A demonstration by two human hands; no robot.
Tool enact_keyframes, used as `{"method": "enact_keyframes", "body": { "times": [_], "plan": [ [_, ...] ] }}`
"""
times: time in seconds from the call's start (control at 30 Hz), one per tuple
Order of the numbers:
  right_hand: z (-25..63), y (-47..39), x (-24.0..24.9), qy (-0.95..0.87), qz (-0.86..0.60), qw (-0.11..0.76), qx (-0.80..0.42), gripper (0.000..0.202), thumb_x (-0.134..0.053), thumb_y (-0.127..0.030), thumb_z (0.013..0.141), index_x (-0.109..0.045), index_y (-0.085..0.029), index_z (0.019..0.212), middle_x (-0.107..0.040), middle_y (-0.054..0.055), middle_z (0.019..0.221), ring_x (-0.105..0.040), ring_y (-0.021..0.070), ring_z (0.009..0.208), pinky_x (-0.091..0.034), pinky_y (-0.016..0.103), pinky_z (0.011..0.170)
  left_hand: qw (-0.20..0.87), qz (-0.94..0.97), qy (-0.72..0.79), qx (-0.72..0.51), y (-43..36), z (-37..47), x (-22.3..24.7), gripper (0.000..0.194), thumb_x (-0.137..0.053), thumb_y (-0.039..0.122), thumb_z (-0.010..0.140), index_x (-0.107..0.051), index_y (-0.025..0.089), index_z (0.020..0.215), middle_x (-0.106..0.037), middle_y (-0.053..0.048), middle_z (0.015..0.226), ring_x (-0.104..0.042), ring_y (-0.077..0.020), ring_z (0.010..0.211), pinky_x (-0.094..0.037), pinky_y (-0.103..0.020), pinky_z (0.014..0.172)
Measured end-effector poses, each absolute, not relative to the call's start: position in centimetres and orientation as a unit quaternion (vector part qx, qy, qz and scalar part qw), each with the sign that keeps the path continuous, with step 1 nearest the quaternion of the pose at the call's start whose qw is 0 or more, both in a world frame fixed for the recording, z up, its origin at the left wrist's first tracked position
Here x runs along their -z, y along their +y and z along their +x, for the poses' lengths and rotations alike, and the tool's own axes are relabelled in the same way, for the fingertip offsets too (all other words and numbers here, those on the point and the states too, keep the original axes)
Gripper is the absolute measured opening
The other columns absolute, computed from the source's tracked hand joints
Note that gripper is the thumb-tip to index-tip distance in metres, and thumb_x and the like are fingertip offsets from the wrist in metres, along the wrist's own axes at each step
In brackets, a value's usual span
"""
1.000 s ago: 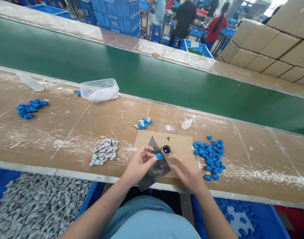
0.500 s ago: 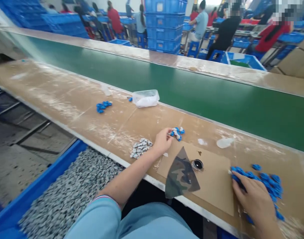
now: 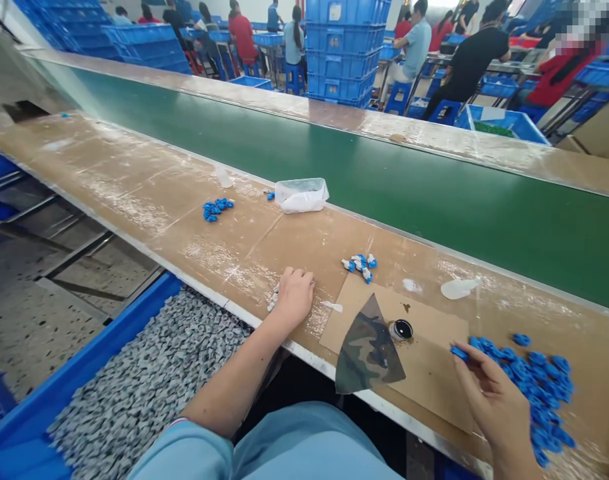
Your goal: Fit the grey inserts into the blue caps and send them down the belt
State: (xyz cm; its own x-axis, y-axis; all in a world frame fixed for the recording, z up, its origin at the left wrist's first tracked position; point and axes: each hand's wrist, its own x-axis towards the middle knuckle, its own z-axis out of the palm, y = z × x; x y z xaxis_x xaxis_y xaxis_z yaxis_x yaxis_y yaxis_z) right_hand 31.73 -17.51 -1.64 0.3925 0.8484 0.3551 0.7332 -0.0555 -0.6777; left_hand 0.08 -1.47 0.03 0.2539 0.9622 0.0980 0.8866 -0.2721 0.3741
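Observation:
My left hand (image 3: 295,297) is lowered over the small pile of grey-white pieces (image 3: 273,299), covering most of it. Its fingers are curled downward, and what lies under the fingertips is hidden. Between the thumb and forefinger of my right hand (image 3: 497,393) is a small blue piece (image 3: 458,353), held above the cardboard sheet's right edge. Beside that hand a heap of similar blue pieces (image 3: 539,380) spreads over the table. On the cardboard (image 3: 434,380) stand a small round pot of dark liquid (image 3: 402,329) and a camouflage-patterned sheet (image 3: 369,353). Several blue-and-white pieces (image 3: 360,264) lie at its far corner.
A blue bin full of grey pieces (image 3: 149,380) stands left of my body, below the table edge. Beyond the table runs a green conveyor belt (image 3: 384,160). A clear plastic tub (image 3: 302,197) and another blue cluster (image 3: 217,209) lie farther left. People sit working in the background.
My left hand has left the blue-and-white cluster and moved left onto the grey-white pile. My right hand has lifted a blue piece from the heap, drawing it slightly left.

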Motion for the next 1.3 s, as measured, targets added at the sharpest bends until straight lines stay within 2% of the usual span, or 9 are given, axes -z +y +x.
{"method": "enact_keyframes", "body": {
  "times": [0.17, 0.23, 0.33, 0.43, 0.53, 0.67, 0.77, 0.97, 1.3],
  "plan": [
    [30.2, -17.0, 1.4, -0.554, -0.684, 0.455, -0.132, 0.026, -0.061, -0.039, 0.082, -0.068, -0.021, 0.100, -0.072, 0.008, 0.090, -0.069, 0.0185, 0.075, -0.059, 0.031, 0.069, 0.123, 0.795, 0.574, -0.150, -0.6, 0.0, 0.5, 0.015, -0.051, 0.011, 0.079, -0.062, 0.020, 0.074, -0.063, -0.011, 0.080, -0.054, -0.0276, 0.085, -0.042, -0.041, 0.080],
    [29.5, -16.5, 1.0, -0.549, -0.672, 0.473, -0.154, 0.024, -0.061, -0.036, 0.083, -0.067, -0.021, 0.100, -0.073, 0.007, 0.087, -0.069, 0.0182, 0.074, -0.060, 0.031, 0.067, 0.146, 0.790, 0.560, -0.204, -0.4, 0.0, 0.6, 0.015, -0.049, 0.014, 0.081, -0.062, 0.020, 0.079, -0.063, -0.011, 0.084, -0.055, -0.0273, 0.087, -0.043, -0.041, 0.083],
    [28.6, -15.7, 0.3, -0.584, -0.665, 0.442, -0.143, 0.018, -0.060, -0.032, 0.084, -0.068, -0.022, 0.097, -0.073, 0.007, 0.088, -0.069, 0.0180, 0.075, -0.059, 0.031, 0.068, 0.205, 0.767, 0.524, -0.308, -0.7, 0.3, 0.3, 0.019, -0.045, 0.020, 0.085, -0.063, 0.020, 0.090, -0.065, -0.010, 0.093, -0.057, -0.0244, 0.093, -0.045, -0.038, 0.086],
    [28.0, -15.0, -0.5, -0.635, -0.661, 0.387, -0.100, 0.017, -0.059, -0.030, 0.085, -0.070, -0.024, 0.096, -0.073, 0.005, 0.083, -0.067, 0.0172, 0.071, -0.057, 0.030, 0.065, 0.315, 0.724, 0.488, -0.372, -2.0, 1.2, -0.1, 0.019, -0.046, 0.026, 0.086, -0.064, 0.021, 0.087, -0.066, -0.007, 0.091, -0.060, -0.0203, 0.089, -0.047, -0.033, 0.083],
    [27.8, -14.6, -1.0, -0.664, -0.652, 0.356, -0.077, 0.017, -0.057, -0.030, 0.087, -0.070, -0.024, 0.095, -0.071, 0.003, 0.074, -0.065, 0.0162, 0.064, -0.055, 0.028, 0.060, 0.482, 0.642, 0.468, -0.370, -3.6, 2.6, -0.2, 0.018, -0.054, 0.033, 0.082, -0.066, 0.019, 0.085, -0.066, -0.004, 0.082, -0.060, -0.0163, 0.075, -0.049, -0.029, 0.072],
    [27.7, -14.3, -1.3, -0.683, -0.642, 0.338, -0.077, 0.016, -0.056, -0.030, 0.088, -0.070, -0.024, 0.094, -0.073, 0.004, 0.082, -0.065, 0.0165, 0.068, -0.055, 0.029, 0.064, 0.611, 0.579, 0.419, -0.341, -5.5, 4.4, 0.7, 0.021, -0.065, 0.032, 0.073, -0.069, 0.017, 0.088, -0.063, -0.004, 0.083, -0.059, -0.0144, 0.074, -0.051, -0.028, 0.071],
    [27.6, -14.2, -1.3, -0.687, -0.640, 0.336, -0.078, 0.016, -0.056, -0.030, 0.088, -0.070, -0.024, 0.094, -0.074, 0.003, 0.082, -0.066, 0.0168, 0.068, -0.055, 0.030, 0.065, 0.630, 0.579, 0.399, -0.330, -6.7, 5.6, 1.6, 0.019, -0.068, 0.029, 0.072, -0.070, 0.018, 0.087, -0.062, -0.005, 0.089, -0.060, -0.0151, 0.079, -0.052, -0.029, 0.074],
    [27.7, -14.5, -1.2, -0.661, -0.657, 0.348, -0.102, 0.016, -0.057, -0.031, 0.086, -0.071, -0.025, 0.093, -0.074, 0.003, 0.081, -0.066, 0.0163, 0.066, -0.056, 0.029, 0.064, 0.693, 0.522, 0.387, -0.311, -8.3, 7.1, 2.2, 0.023, -0.067, 0.030, 0.074, -0.069, 0.016, 0.092, -0.067, -0.004, 0.082, -0.063, -0.0158, 0.078, -0.053, -0.030, 0.077],
    [25.4, -15.6, -1.3, -0.629, -0.627, 0.402, -0.224, 0.015, -0.062, -0.030, 0.084, -0.071, -0.024, 0.094, -0.074, 0.004, 0.088, -0.069, 0.0164, 0.074, -0.058, 0.028, 0.070, 0.730, 0.494, 0.337, -0.331, -9.5, 8.5, 1.8, 0.023, -0.066, 0.025, 0.075, -0.064, 0.016, 0.096, -0.070, -0.006, 0.092, -0.065, -0.0170, 0.089, -0.053, -0.032, 0.085]
  ]
}}
